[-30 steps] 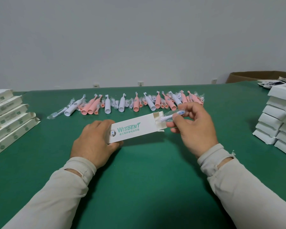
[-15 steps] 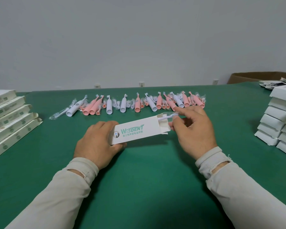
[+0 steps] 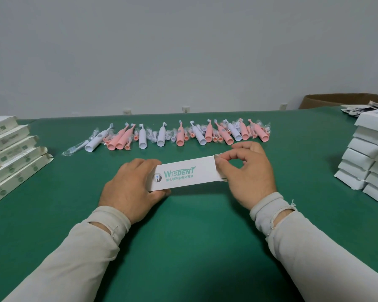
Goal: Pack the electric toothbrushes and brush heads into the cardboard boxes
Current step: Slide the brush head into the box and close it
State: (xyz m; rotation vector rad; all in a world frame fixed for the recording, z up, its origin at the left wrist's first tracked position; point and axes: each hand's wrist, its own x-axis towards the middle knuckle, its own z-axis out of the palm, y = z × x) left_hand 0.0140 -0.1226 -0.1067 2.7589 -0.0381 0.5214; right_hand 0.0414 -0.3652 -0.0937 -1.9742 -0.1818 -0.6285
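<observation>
The left hand (image 3: 131, 188) grips the closed end of a long white box (image 3: 184, 174), fingers curled round its near and far edges. The right hand (image 3: 248, 171) is at the open end of the box, at about 3 o'clock from the lettering, thumb and forefinger pinching the small end flap (image 3: 218, 156). No brush head or toothbrush shows at the mouth, so the contents seem to be inside, though the interior cannot be seen.

The step in hand looks like closing the end. To do it well, the side tabs should fold in first, then the flap's tongue should slide inside the top wall rather than over it. The left hand should steady the box without squeezing, since thin card buckles easily and a bowed wall makes the tongue jam.

The box front reads "WISDENT" in teal letters, with a line of Chinese characters beneath that is too small to read surely, and a small round logo at its 9 o'clock end.

At 12 o'clock on the green table (image 3: 188, 247) lies a row of pink and white toothbrushes (image 3: 177, 136) with wrapped brush heads among them. Stacks of boxes stand at 9 o'clock (image 3: 7, 153) and 3 o'clock (image 3: 367, 153).
</observation>
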